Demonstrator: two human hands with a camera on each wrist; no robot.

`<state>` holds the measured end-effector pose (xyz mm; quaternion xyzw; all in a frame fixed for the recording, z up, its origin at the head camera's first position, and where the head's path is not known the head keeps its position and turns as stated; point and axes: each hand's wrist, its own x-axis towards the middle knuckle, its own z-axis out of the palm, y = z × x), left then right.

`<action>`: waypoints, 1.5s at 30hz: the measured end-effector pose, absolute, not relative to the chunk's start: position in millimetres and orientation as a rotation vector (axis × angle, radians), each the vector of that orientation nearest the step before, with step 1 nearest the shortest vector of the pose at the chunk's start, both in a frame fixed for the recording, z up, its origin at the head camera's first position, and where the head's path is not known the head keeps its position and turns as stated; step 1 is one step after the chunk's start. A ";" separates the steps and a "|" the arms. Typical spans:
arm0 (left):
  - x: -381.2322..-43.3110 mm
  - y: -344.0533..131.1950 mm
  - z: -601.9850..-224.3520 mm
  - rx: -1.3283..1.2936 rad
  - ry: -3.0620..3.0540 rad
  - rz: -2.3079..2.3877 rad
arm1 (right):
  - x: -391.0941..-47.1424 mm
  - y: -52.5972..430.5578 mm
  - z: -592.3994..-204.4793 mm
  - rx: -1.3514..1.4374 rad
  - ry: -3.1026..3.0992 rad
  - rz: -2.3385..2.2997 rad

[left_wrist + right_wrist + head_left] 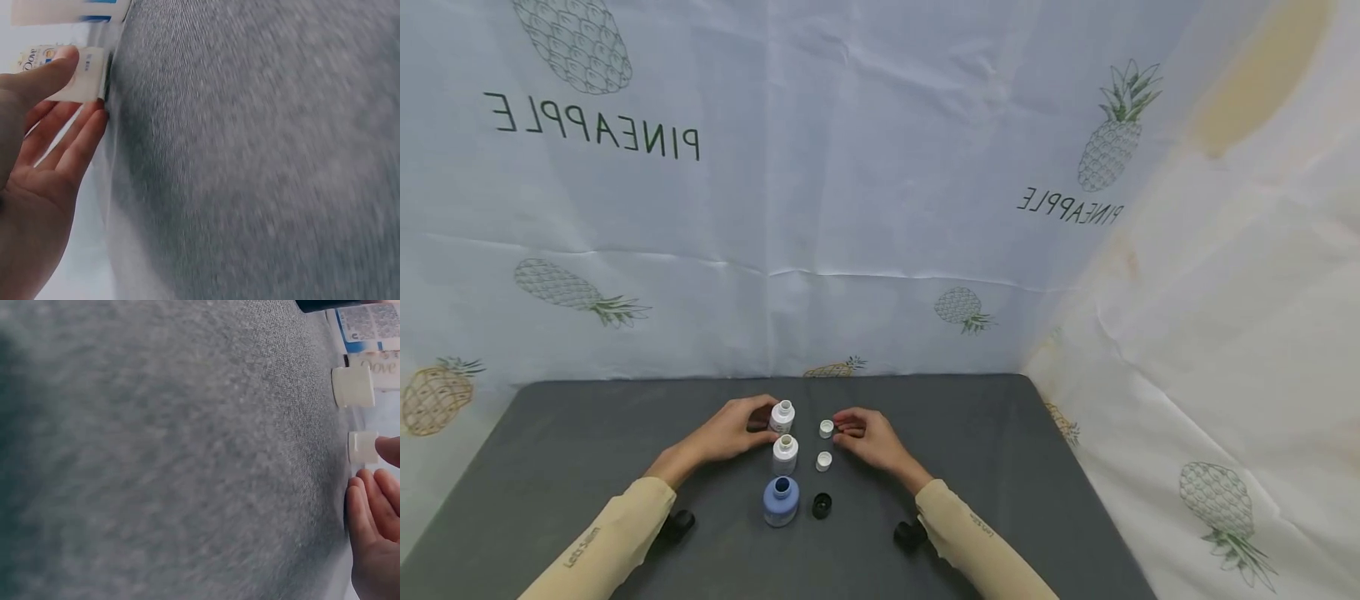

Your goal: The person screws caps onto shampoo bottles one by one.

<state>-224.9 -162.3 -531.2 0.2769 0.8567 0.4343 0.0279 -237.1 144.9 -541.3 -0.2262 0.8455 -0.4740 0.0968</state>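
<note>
My left hand [733, 429] is at the farthest white bottle [782, 417], an uncapped one with Dove lettering in the left wrist view. There the thumb lies across the bottle [90, 78] and the fingertips meet its side. A second uncapped white bottle [786, 457] stands just nearer, then a blue bottle [780, 504] with a dark mouth. To the right of the farthest bottle, my right hand [872, 442] rests at the far white cap [826, 429], thumb and fingers spread beside it. In the right wrist view the thumb tip overlaps the edge of this cap [361, 447].
Another white cap [823, 461] and a black cap [822, 505] lie in a column beside the bottles. All stand on a dark grey table [1000, 467]. A pineapple-print curtain [887, 208] hangs behind and to the right. Black devices [910, 536] sit at both wrists.
</note>
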 end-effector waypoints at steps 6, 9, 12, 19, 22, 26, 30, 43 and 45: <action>-220.5 -170.4 -528.2 0.803 2.678 1.359 | -239.0 138.0 -538.3 -0.662 2.579 -1.309; -218.4 -176.6 -526.3 0.770 2.698 1.345 | -239.6 134.6 -536.9 -0.661 2.605 -1.274; -216.3 -183.3 -524.9 0.740 2.722 1.333 | -239.0 130.9 -536.0 -0.679 2.626 -1.254; -212.8 -192.2 -524.0 0.722 2.747 1.326 | -240.5 128.5 -536.7 -0.654 2.634 -1.266; -212.4 -192.4 -523.4 0.708 2.758 1.315 | -241.9 129.6 -534.7 -0.641 2.612 -1.279; -212.6 -192.2 -519.3 0.709 2.759 1.317 | -243.4 132.1 -529.2 -0.640 2.565 -1.313; -213.1 -192.3 -513.2 0.750 2.789 1.301 | -246.1 133.9 -521.4 -0.649 2.553 -1.352; -213.5 -184.9 -495.0 0.814 2.845 1.259 | -245.1 128.4 -485.4 -0.811 2.541 -1.459; -214.1 -183.1 -493.2 0.814 2.847 1.241 | -243.9 124.9 -480.0 -0.839 2.538 -1.447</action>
